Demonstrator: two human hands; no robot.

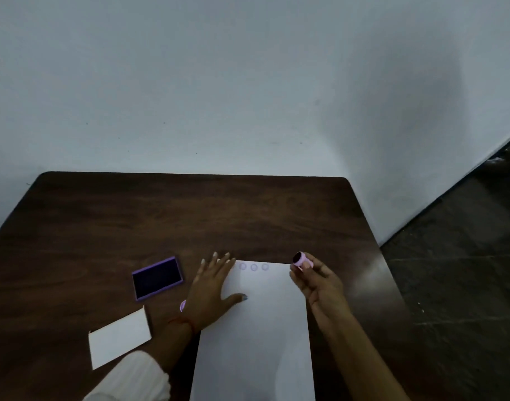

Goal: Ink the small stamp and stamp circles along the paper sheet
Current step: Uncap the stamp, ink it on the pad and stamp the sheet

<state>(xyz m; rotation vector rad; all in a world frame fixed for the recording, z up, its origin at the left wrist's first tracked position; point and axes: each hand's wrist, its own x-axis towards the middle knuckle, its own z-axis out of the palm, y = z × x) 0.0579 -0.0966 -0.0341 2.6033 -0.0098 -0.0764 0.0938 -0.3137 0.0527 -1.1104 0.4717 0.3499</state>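
A white paper sheet (262,337) lies lengthwise on the dark wooden table (190,215). Three faint purple circles (253,267) run along its far edge. My left hand (211,290) lies flat with fingers spread on the sheet's far left corner. My right hand (317,280) holds a small pink round stamp (302,260) lifted just above the sheet's far right corner, its dark inked face tilted to the left. The open purple ink pad (157,277) rests on the table to the left of my left hand.
A small white card (119,338) lies at the near left of the table. A small pink object (183,306) peeks out beside my left wrist. A white wall stands behind the table, and dark floor (464,270) lies to the right.
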